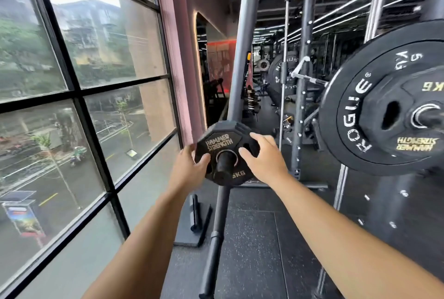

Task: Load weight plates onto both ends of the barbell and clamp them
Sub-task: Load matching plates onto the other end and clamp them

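A small black weight plate (222, 141) marked HAMMER STRENGTH and 5KG sits on the black barbell (216, 226), whose sleeve end pokes through the plate's centre hole. The bar runs from the plate down toward the bottom of the view. My left hand (189, 169) grips the plate's left edge, thumb on its face. My right hand (262, 157) is wrapped over the plate's right edge. I can see no clamp.
A large black ROGUE plate (355, 118) with a smaller plate in front of it hangs close at the right. A grey rack upright (242, 58) stands behind the small plate. A large window (79, 106) fills the left. A floor stand with a peg (195, 214) sits by the bar.
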